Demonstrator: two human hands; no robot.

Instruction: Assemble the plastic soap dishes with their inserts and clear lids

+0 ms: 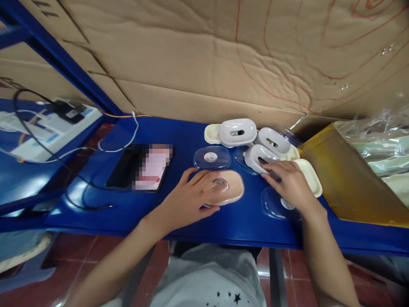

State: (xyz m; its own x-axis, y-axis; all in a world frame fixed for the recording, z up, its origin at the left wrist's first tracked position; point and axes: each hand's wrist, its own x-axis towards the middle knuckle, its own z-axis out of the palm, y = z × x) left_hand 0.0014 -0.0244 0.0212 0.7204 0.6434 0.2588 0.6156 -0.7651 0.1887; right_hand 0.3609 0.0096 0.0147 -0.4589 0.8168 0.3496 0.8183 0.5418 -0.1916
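Observation:
My left hand [194,194] lies over the left end of a peach-coloured oval box [235,185] with a round opening in its top. The thumb is at its near edge and the fingers rest across it. My right hand [289,181] pinches a white oval cover [257,155] at its slot, the fingertips partly hiding the opening. Right behind are two more white slotted covers, one on the left [228,128] and one on the right [271,137]. Cream oval trays [311,177] lie beside them. Transparent oval lids [200,157] with round labels lie flat near both hands.
A phone [153,166] with a blurred screen lies left on the blue table [239,230]. Cables and a white power strip [64,125] are farther left. On the right stands a yellow-brown box [332,183] with plastic-wrapped pieces [386,145]. Cardboard [191,64] walls the back.

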